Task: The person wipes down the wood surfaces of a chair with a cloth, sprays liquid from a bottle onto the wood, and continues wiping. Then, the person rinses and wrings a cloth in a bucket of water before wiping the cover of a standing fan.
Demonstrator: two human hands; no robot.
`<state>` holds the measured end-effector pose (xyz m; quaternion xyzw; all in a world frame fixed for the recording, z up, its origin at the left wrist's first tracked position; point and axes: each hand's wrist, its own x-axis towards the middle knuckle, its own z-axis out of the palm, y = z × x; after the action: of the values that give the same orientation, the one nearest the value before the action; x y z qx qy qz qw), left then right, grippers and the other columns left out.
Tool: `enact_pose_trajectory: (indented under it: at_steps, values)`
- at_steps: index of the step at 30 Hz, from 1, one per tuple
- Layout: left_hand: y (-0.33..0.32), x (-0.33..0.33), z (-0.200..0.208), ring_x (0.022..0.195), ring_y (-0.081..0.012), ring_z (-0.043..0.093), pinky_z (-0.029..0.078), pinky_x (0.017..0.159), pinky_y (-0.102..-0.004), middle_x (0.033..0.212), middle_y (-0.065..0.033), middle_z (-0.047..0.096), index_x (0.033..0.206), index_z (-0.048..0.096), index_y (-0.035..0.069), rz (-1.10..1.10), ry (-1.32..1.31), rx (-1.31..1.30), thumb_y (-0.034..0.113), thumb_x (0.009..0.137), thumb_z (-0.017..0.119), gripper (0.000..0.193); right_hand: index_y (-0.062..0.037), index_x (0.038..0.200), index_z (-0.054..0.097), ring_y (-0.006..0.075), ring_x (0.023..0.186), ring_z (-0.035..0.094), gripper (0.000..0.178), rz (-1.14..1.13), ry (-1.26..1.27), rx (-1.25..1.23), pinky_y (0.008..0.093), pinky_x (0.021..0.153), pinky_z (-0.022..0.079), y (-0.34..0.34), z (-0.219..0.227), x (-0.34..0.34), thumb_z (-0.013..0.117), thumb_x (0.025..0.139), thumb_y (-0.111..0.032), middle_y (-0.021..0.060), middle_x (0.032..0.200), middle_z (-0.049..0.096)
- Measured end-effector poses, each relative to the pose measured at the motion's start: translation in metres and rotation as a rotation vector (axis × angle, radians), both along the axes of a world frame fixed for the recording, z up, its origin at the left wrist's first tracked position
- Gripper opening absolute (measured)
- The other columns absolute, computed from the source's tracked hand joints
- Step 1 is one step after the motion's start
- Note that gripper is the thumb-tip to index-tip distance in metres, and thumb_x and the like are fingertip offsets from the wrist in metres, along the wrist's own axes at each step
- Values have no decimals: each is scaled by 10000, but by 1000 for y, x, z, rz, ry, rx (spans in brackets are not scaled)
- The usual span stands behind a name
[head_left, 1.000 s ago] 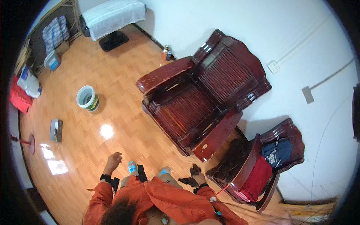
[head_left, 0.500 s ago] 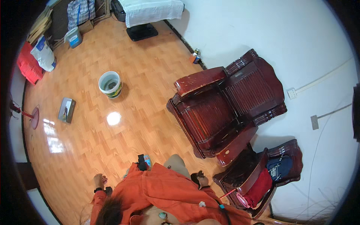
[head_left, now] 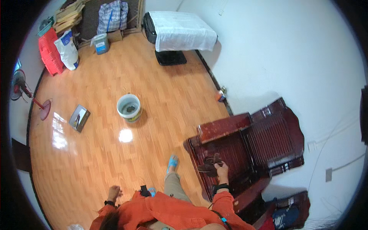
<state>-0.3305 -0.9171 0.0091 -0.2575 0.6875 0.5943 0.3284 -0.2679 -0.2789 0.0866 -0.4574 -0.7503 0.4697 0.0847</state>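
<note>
Over the seat of a dark red wooden armchair (head_left: pixel 226 147), my right hand (head_left: pixel 221 171) grips a crumpled dark brown cloth (head_left: pixel 208 168). The cloth hangs down from my fingers; whether it touches the seat I cannot tell. At my left side, my left hand (head_left: pixel 114 192) is empty, its fingers loosely bent and apart, over the floor. Ahead on the wood-pattern floor stands a white bucket (head_left: pixel 136 117) with liquid and something dark inside.
A flat box (head_left: pixel 79 118) lies left of the bucket, near a stand fan (head_left: pixel 45 110). Far left are red stacked plastic stools (head_left: pixel 51 53) and a white sack (head_left: pixel 68 51). A cloth-covered piece of furniture (head_left: pixel 186 32) stands by the wall. A second chair (head_left: pixel 301 203) sits at right.
My right hand has moved forward with the cloth, from beside my body to over the armchair seat. One foot now shows stepped forward. The view has shifted, so the room's things appear lower and further right.
</note>
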Motion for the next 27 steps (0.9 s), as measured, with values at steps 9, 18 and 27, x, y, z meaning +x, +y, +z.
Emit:
enact_pose_trajectory:
  at_steps: [9, 18, 27]
  values:
    - [34, -28, 22, 536, -242, 626, 508, 449, -324, 723, -165, 617, 975, 542, -32, -71, 6, -199, 81, 847, 514, 173, 38, 1176, 522, 320, 956, 580, 383, -183, -69, 344, 379, 834, 453, 174, -63, -177, 569, 830, -120, 202, 1092, 586]
    - [149, -87, 94, 602, -194, 630, 494, 491, -290, 786, -127, 640, 1051, 569, -58, 56, -26, -257, 118, 891, 509, 245, -69, 1069, 627, 309, 1087, 544, 342, 798, -250, -221, 393, 902, 420, -38, -142, -258, 648, 780, -251, 229, 1150, 569]
    - [121, -130, 66, 612, -143, 603, 485, 567, -278, 739, -75, 622, 1029, 598, -36, 66, 212, -435, 136, 862, 540, 246, 18, 1138, 539, 282, 1024, 575, 336, 1231, -37, -694, 361, 887, 427, -152, -6, -358, 597, 850, -144, 145, 1081, 626]
